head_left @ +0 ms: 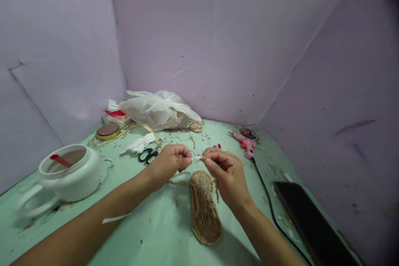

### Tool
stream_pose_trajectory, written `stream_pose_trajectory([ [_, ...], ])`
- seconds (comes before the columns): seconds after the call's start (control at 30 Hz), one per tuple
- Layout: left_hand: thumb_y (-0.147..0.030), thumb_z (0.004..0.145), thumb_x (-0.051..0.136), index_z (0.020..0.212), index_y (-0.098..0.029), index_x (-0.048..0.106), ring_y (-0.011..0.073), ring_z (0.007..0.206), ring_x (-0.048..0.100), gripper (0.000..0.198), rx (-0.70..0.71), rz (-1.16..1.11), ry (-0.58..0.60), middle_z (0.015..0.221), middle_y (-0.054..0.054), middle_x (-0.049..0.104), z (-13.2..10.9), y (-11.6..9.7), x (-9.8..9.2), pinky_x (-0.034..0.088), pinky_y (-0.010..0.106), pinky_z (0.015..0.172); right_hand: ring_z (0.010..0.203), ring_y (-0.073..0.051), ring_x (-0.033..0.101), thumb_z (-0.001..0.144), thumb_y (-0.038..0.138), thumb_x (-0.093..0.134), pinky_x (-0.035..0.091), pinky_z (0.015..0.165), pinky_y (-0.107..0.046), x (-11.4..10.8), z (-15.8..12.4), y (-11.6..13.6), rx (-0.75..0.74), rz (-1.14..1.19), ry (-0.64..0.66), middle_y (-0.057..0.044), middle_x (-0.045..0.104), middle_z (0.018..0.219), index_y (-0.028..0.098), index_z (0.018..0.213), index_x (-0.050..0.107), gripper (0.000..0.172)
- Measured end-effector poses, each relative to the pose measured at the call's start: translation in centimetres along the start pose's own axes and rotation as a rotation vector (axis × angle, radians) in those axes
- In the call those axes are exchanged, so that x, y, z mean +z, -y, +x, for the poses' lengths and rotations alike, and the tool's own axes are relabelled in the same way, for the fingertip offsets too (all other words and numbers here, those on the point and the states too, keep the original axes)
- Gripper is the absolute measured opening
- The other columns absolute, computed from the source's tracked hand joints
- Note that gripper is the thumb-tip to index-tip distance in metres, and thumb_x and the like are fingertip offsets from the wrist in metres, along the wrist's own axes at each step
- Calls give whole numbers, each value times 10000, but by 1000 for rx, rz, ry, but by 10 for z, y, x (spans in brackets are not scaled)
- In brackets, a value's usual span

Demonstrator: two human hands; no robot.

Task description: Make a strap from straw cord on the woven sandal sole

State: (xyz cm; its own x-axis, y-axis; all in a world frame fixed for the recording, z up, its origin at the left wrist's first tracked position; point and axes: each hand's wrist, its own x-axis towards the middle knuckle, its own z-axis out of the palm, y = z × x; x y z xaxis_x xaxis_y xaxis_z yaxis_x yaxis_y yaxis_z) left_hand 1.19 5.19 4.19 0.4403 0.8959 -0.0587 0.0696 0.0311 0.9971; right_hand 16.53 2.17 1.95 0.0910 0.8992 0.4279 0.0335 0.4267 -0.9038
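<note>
Between my two hands a small white strip (197, 158) is stretched, looking like paper or tape. My left hand (174, 159) pinches its left end. The fingertips of my right hand (226, 170) are closed at its other end, with a bit of brown fibre at the tips. Just below lies a sole-shaped piece of coiled jute rope (205, 208), flat on the table. A loose jute cord runs from its left side under my left hand. Black-handled scissors (149, 154) lie beside my left hand, blades pointing away.
A pink glue gun (246, 144) with a black cable lies at right, near a dark phone (311, 224). At left stand a white mug (73, 178) and a round tin (108, 131). A white plastic bag (158, 110) sits against the back wall. Fibre scraps litter the green table.
</note>
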Motion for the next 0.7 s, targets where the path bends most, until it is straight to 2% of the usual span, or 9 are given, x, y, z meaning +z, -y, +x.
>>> stream_pose_trajectory([
  [0.13,-285,630,510,615,-143,512,69,420,322,142,-53,45,165,416,-60,406,-3,0,2,250,217,460,708,-151,521,662,212,649,406,645,-286,-2,0,-4,44,97,9,-29,578,732,181,609,659,62],
  [0.2,-298,664,485,639,-145,526,75,423,329,161,-29,131,200,433,-56,410,-4,0,1,260,219,456,722,-153,523,662,222,655,424,676,-299,-4,0,-3,63,127,26,-27,574,734,183,609,661,66],
  [0.27,-283,697,458,642,-147,533,81,454,356,164,28,246,185,466,-52,417,-6,0,0,278,216,467,700,-146,517,645,241,675,453,663,-305,-5,1,-1,124,173,31,-22,559,736,182,601,659,75],
  [0.4,-250,721,429,593,-154,516,79,478,335,182,141,400,81,483,-55,385,-6,1,-1,271,204,459,641,-121,508,579,272,726,504,619,-296,-4,1,6,287,305,5,-7,533,716,174,561,648,126],
  [0.47,-262,708,436,575,-155,498,73,458,307,181,142,351,32,472,-59,354,-6,2,1,250,200,434,627,-113,509,556,270,739,514,636,-297,0,-1,9,323,364,12,-1,532,698,172,550,646,135],
  [0.6,-289,641,457,560,-168,450,48,372,164,145,6,-30,33,406,-91,220,-4,-1,5,152,197,373,617,-110,505,539,268,742,520,686,-318,7,-5,16,314,421,54,3,532,671,179,530,645,131],
  [0.67,-296,623,464,551,-183,411,42,370,104,144,-29,-142,15,408,-103,165,-2,-5,-3,122,196,367,615,-110,498,532,273,741,520,694,-325,5,-5,20,313,447,55,3,525,663,184,519,641,134],
  [0.7,-304,632,455,547,-190,392,44,372,96,155,-19,-118,-24,414,-103,151,1,-8,-11,127,198,365,614,-110,494,528,278,742,519,697,-327,3,-4,22,314,461,47,4,520,660,186,512,638,139],
])
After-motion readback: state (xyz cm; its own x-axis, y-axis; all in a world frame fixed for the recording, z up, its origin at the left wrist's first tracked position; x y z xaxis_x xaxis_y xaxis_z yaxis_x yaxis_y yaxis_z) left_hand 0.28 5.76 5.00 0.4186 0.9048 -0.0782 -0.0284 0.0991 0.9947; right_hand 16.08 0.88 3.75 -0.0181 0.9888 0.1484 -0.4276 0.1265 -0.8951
